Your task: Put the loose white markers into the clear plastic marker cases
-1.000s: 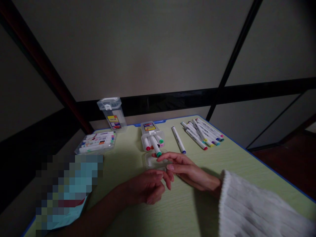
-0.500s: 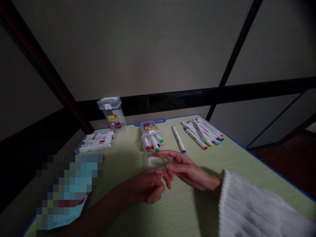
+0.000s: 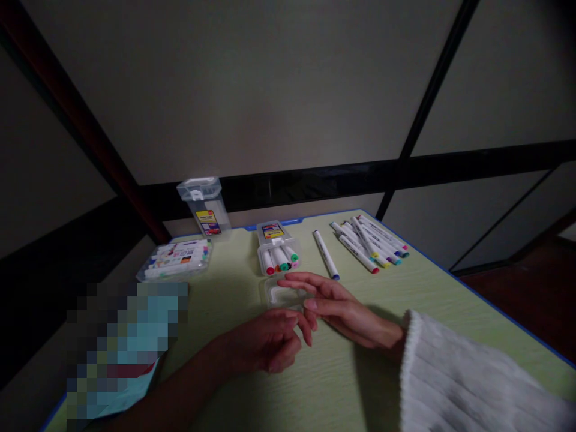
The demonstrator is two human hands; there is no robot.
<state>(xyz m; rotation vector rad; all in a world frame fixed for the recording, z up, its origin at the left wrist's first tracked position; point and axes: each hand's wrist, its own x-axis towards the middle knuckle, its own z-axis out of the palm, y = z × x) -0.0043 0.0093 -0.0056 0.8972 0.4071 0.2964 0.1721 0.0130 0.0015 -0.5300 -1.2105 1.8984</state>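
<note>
Over the pale green worktop (image 3: 211, 330), I hold my right hand (image 3: 344, 306), fingers spread, near white colour-capped markers (image 3: 281, 259) inside a clear plastic box (image 3: 271, 236), and my left hand (image 3: 265, 339), fingers loosely curled, nearby.

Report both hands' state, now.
Left hand: half open, loosely curled, nothing visible in it.
Right hand: open, nothing visibly held, near clear marker-box lid.
</note>
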